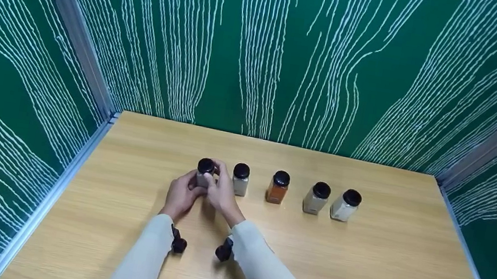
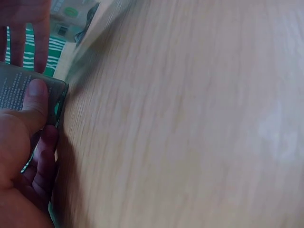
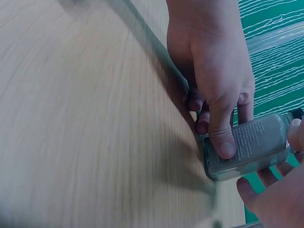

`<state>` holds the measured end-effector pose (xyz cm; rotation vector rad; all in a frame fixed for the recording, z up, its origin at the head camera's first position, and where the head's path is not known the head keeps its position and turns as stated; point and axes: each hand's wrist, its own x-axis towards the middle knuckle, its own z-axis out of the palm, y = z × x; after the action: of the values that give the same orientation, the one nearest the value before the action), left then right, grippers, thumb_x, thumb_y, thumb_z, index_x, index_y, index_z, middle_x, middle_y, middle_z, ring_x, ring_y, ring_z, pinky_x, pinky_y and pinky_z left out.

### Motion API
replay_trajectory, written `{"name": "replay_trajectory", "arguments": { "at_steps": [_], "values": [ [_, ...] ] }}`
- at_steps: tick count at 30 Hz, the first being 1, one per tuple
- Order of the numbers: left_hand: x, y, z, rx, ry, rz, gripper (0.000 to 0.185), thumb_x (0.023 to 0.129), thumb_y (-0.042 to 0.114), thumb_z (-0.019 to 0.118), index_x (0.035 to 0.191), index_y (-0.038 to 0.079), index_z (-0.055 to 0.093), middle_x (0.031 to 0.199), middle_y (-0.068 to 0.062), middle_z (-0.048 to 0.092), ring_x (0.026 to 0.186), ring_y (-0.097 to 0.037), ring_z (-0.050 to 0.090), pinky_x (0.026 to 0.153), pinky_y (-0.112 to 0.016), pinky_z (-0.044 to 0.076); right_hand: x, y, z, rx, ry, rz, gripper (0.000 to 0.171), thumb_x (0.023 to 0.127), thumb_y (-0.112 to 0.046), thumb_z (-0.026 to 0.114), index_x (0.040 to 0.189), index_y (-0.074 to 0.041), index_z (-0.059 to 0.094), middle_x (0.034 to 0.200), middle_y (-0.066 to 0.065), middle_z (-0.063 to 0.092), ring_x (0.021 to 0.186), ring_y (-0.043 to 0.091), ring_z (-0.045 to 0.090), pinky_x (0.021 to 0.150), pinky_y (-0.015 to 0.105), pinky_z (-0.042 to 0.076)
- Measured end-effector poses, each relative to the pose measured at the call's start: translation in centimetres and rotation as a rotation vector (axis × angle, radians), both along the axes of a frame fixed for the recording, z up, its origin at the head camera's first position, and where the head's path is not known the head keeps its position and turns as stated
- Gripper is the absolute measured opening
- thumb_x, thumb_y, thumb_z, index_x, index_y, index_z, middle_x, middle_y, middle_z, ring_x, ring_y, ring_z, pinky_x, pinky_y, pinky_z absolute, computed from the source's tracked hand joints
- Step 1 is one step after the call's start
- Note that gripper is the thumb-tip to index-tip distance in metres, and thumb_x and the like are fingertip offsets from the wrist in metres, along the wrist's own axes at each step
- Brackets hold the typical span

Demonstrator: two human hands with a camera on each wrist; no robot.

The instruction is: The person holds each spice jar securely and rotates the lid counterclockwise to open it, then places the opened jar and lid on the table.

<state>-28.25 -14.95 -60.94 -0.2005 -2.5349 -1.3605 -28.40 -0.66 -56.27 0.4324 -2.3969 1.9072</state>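
At the left end of a row stands a spice jar (image 1: 205, 166) with a black lid, between both hands. My left hand (image 1: 180, 196) grips its lower part from the left; in the right wrist view the left thumb presses the printed label of the glass jar (image 3: 259, 140). My right hand (image 1: 222, 197) holds the upper part, near the lid, from the right. The jar's base is at or just above the tabletop; I cannot tell which. Just right of the hands stands another black-lidded jar (image 1: 240, 184) with pale contents.
Farther right stand an orange-brown jar (image 1: 276, 192), a beige jar (image 1: 315, 202) and a whitish jar (image 1: 343, 210), all upright. The wooden table (image 1: 380, 275) meets green walls (image 1: 259, 63) with white wavy lines at its back and sides.
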Motion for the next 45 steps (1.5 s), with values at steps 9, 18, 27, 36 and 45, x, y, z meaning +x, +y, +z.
{"name": "replay_trajectory", "arguments": {
  "at_steps": [9, 18, 27, 36, 45],
  "values": [
    [0.0, 0.0, -0.2, 0.022, -0.009, -0.005, 0.048, 0.083, 0.012, 0.083, 0.129, 0.009, 0.07, 0.111, -0.013, 0.076, 0.103, -0.027, 0.071, 0.093, -0.047, 0.053, 0.2, 0.1, 0.3, -0.03, 0.014, -0.001, 0.04, 0.104, -0.001, 0.053, 0.143, -0.002, 0.045, 0.15, 0.021, 0.05, 0.142, 0.036, 0.045, 0.113, 0.053, 0.038],
    [-0.2, -0.1, -0.3, 0.017, -0.004, 0.01, 0.053, 0.082, 0.016, 0.084, 0.132, 0.009, 0.069, 0.118, -0.013, 0.074, 0.111, -0.03, 0.069, 0.098, -0.048, 0.051, 0.4, 0.2, 1.5, 0.02, 0.118, -0.048, 0.046, 0.101, -0.013, 0.064, 0.141, 0.001, 0.045, 0.153, 0.02, 0.046, 0.144, 0.034, 0.042, 0.116, 0.053, 0.034],
    [0.1, 0.0, 0.2, 0.001, -0.056, 0.03, 0.055, 0.081, 0.024, 0.085, 0.133, 0.013, 0.069, 0.118, -0.011, 0.074, 0.108, -0.028, 0.07, 0.096, -0.046, 0.051, 0.3, 0.7, 1.7, 0.028, 0.188, -0.069, 0.041, 0.096, -0.013, 0.071, 0.129, -0.006, 0.049, 0.15, 0.012, 0.053, 0.14, 0.023, 0.047, 0.114, 0.049, 0.038],
    [0.2, 0.1, 0.3, 0.003, -0.055, 0.032, 0.055, 0.08, 0.024, 0.084, 0.131, 0.014, 0.07, 0.117, -0.01, 0.075, 0.106, -0.028, 0.07, 0.095, -0.046, 0.052, 0.3, 0.7, 2.1, 0.026, 0.208, -0.085, 0.044, 0.092, -0.01, 0.075, 0.13, -0.006, 0.052, 0.138, 0.008, 0.063, 0.133, 0.019, 0.053, 0.115, 0.041, 0.037],
    [0.1, 0.1, 0.2, 0.003, -0.065, 0.034, 0.054, 0.081, 0.025, 0.085, 0.132, 0.016, 0.07, 0.117, -0.01, 0.075, 0.105, -0.027, 0.07, 0.096, -0.045, 0.051, 0.6, 0.9, 2.6, 0.061, 0.141, -0.118, 0.042, 0.089, -0.014, 0.079, 0.122, -0.009, 0.054, 0.127, 0.004, 0.065, 0.131, 0.022, 0.057, 0.115, 0.039, 0.038]
  ]
}}
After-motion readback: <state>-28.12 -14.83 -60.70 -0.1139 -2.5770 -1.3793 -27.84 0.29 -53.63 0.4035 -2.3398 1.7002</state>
